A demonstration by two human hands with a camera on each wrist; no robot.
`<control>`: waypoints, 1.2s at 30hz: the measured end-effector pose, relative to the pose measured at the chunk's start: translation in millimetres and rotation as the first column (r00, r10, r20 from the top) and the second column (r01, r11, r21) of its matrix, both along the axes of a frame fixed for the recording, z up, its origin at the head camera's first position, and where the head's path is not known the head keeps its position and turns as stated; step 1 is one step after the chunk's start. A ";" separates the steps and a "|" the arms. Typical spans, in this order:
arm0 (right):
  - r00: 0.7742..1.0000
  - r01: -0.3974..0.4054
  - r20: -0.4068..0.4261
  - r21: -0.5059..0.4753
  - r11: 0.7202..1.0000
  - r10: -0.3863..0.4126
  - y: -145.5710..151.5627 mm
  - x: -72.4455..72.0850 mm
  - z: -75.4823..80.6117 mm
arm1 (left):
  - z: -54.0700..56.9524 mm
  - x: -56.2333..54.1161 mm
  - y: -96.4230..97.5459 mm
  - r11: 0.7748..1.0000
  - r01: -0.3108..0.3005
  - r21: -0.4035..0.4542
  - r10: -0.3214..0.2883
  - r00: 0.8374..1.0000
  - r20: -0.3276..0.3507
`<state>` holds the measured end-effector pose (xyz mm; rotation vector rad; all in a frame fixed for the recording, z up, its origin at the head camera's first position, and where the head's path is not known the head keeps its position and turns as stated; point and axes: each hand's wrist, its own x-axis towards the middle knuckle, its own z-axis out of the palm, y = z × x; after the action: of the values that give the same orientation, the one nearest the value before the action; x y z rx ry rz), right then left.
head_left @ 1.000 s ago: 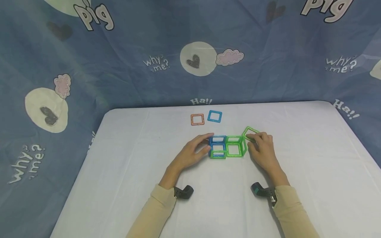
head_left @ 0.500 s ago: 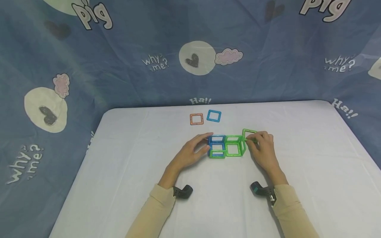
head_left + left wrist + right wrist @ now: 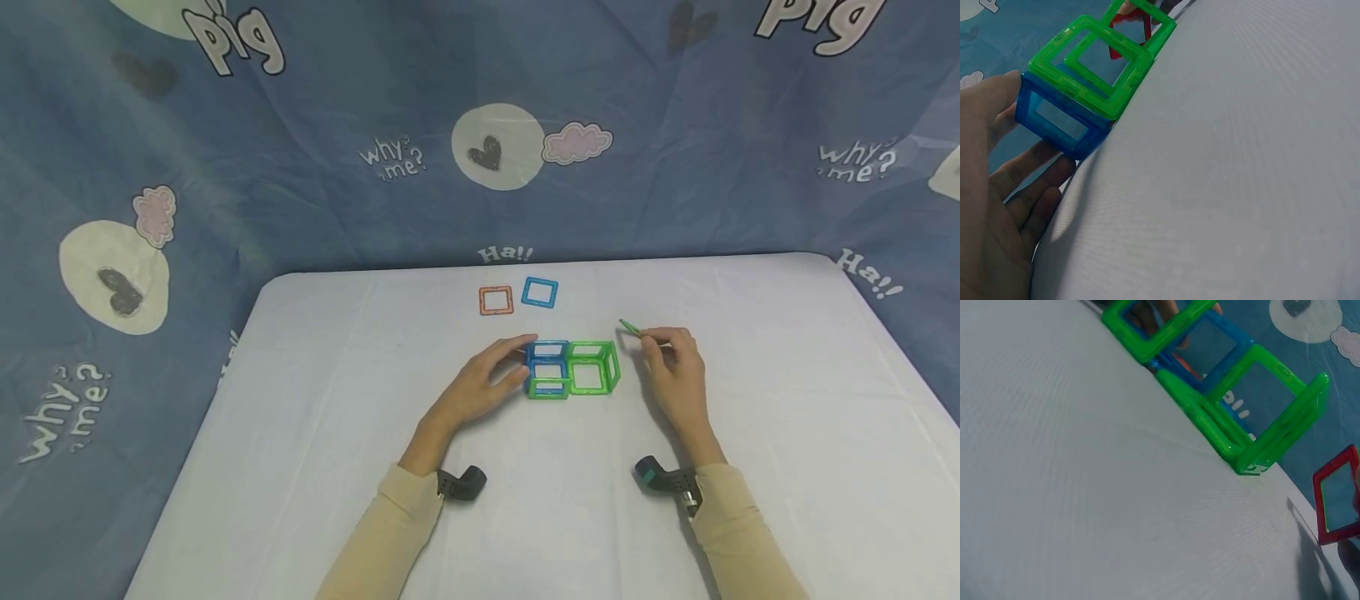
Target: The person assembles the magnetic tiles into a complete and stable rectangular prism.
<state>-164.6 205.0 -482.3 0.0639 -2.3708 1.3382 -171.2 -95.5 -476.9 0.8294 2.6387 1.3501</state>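
Observation:
A small open structure of blue and green square magnetic tiles stands on the white table. My left hand holds its blue end between thumb and fingers. In the left wrist view, the blue tile sits against those fingers. To the right, my right hand pinches a loose square tile, seen nearly edge-on and green from the head. The right wrist view shows this tile apart from the structure, with a red face and a thin green inner edge; most of the right hand is outside that view.
Behind the structure, an orange square tile and a light blue square tile lie flat on the table. A blue printed cloth hangs beyond the table's back edge.
My right hand has drawn the loose tile away from the structure's right end and turned it edge-on to the head view. The left hand has stayed at the blue end.

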 end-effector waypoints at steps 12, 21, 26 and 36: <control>0.993 0.104 0.071 -0.206 0.973 -0.091 -11.2 12.1 30.0 | -0.9 0.1 -0.7 1.000 -0.006 -0.011 0.006 1.000 -0.009; 0.994 0.105 0.067 -0.253 0.962 -0.091 -12.8 16.2 37.4 | -0.4 0.2 -0.4 1.000 -0.003 -0.005 0.002 1.000 -0.006; 0.997 0.080 0.028 -0.300 0.951 -0.075 -12.0 16.2 39.1 | 0.1 0.4 -0.6 1.000 0.000 -0.004 0.000 1.000 -0.004; 0.992 -0.059 -0.129 -0.395 0.917 0.008 -10.5 16.0 42.2 | -0.7 0.8 -0.4 1.000 0.005 -0.004 -0.006 1.000 -0.007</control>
<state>-148.5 194.5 -440.1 0.0680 -1.9602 1.7535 -170.3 -96.0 -477.6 0.8419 2.6417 1.3422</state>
